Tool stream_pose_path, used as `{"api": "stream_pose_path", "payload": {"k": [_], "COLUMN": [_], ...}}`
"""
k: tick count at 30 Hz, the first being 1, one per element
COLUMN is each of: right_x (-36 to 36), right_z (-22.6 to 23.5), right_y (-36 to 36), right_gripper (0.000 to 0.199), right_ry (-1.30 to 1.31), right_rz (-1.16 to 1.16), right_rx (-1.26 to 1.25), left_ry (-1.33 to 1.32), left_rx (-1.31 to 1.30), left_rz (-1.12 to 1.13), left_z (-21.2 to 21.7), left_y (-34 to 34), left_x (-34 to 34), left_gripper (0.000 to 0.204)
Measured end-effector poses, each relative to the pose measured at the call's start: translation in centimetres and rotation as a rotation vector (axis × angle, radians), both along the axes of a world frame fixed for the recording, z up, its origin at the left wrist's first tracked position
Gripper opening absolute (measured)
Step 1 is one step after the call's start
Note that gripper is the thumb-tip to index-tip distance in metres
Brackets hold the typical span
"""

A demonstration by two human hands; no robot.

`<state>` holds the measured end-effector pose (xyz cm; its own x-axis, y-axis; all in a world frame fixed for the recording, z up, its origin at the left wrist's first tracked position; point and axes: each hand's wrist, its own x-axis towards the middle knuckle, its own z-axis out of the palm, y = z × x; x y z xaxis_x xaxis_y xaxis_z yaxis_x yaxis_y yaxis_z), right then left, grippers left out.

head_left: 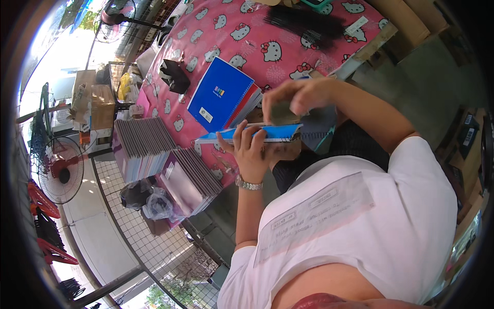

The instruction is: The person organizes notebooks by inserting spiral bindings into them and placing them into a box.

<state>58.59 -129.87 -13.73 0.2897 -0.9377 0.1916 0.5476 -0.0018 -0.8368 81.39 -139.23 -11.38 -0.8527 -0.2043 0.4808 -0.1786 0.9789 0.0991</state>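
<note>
My left hand point(251, 147), with a metal watch at its wrist, grips a blue-covered notebook point(280, 133) tilted nearly edge-on. A black spiral coil point(315, 136) runs along its edge and sticks out past the right end. Above that end is my right hand point(303, 98), its thumb and forefinger bent and apart, with nothing visible between them. Just beyond the held notebook, a blue notebook point(218, 92) lies on the table on top of red-edged sheets point(248, 105).
A pink patterned cloth covers the table point(211, 33). A bundle of thin black coils point(306, 26) lies at the far right, a black object point(175, 76) at the left. Two notebook stacks point(141, 136) stand at the left edge, near a fan point(62, 172). Cardboard point(411, 23) is at the far right.
</note>
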Motion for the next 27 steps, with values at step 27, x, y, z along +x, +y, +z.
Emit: {"api": "stream_pose_path", "payload": {"k": [27], "right_x": [-0.4], "right_z": [2.3], "right_y": [0.7], "right_gripper": [0.050], "right_ry": [0.379], "right_rz": [0.183], "right_rx": [0.011], "left_ry": [0.012], "left_rx": [0.087], "left_rz": [-0.155], "left_z": [0.1], "left_y": [-0.2], "left_x": [-0.7], "left_gripper": [0.032]}}
